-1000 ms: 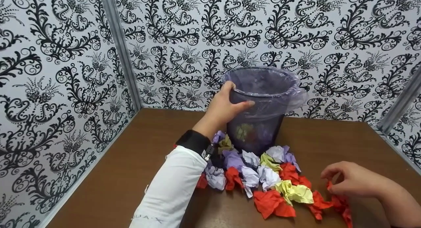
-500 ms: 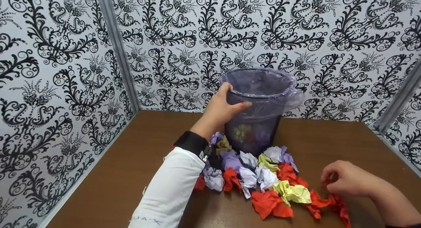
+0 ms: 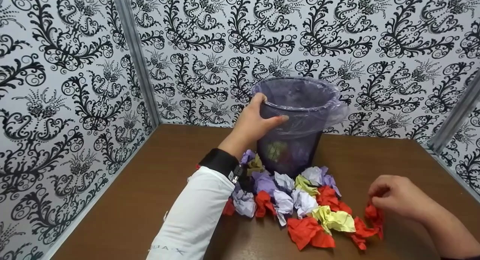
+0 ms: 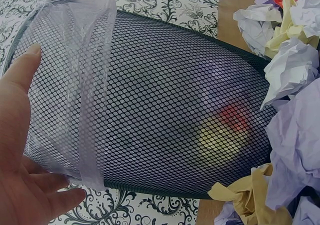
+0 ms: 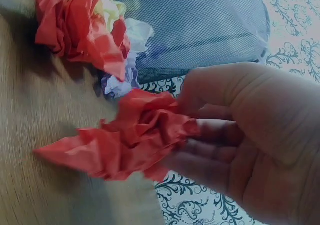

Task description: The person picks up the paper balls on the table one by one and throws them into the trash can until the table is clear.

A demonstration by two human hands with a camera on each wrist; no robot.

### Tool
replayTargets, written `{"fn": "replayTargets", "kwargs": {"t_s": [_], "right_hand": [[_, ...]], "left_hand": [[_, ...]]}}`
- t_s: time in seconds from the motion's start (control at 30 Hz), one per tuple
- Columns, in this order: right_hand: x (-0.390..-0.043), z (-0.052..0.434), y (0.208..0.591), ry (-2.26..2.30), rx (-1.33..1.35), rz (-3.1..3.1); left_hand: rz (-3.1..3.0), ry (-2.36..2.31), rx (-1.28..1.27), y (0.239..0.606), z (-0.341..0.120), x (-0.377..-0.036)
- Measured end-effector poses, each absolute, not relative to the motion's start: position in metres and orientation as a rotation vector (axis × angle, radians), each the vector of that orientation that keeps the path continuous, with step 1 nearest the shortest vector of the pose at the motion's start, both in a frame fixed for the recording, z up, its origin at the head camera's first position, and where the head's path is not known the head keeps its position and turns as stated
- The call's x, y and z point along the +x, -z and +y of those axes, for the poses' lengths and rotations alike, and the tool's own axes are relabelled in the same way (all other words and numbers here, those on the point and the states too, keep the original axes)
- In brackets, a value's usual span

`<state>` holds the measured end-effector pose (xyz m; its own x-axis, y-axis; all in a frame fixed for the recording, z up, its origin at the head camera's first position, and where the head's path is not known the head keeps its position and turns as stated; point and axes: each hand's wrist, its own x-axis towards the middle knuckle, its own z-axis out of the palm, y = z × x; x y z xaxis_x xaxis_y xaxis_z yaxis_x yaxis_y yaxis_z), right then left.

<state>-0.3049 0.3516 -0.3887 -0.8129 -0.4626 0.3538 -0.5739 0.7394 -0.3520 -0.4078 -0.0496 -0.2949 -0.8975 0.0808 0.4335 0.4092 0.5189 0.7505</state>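
Observation:
A black mesh waste bin [image 3: 296, 140] lined with a clear purplish bag stands at the back of the brown table [image 3: 157, 170]. My left hand [image 3: 255, 119] grips its rim on the near left side, thumb across the front; the left wrist view shows the same bin [image 4: 165, 110] with my left hand [image 4: 25, 150] curled on the bagged rim and coloured paper inside. My right hand [image 3: 393, 196] pinches a crumpled red paper [image 3: 375, 217] at the right end of the pile. In the right wrist view, that red paper [image 5: 135, 140] is lifted off the table in my fingers [image 5: 210, 155].
A heap of crumpled paper balls [image 3: 296, 203] in red, yellow, white and lilac lies in front of the bin. Patterned black-and-white walls [image 3: 75, 84] close in the table on the left, back and right. Bare tabletop shows at the left and far right.
My right hand has closed on the red paper and raised it slightly off the table. The left hand stays on the bin's rim.

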Motion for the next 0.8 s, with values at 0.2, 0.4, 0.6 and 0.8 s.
{"fn": "replayTargets", "kwargs": {"t_s": [0.2,0.4,0.6,0.8], "right_hand": [[-0.306,0.354,0.385,-0.659,0.733,-2.547],[-0.306,0.356,0.378,-0.661,0.683,-2.491],[-0.305,0.357,0.367,-0.670,0.635,-2.390],[-0.302,0.357,0.361,-0.666,0.581,-2.337]], "left_hand": [[-2.424,1.318,-0.400,0.295,-0.049,-0.408],[-2.430,1.311,-0.402,0.294,-0.050,-0.409],[-2.413,1.313,-0.413,0.295,-0.050,-0.411],[-2.407,1.319,-0.423,0.296,-0.050,-0.411]]}}
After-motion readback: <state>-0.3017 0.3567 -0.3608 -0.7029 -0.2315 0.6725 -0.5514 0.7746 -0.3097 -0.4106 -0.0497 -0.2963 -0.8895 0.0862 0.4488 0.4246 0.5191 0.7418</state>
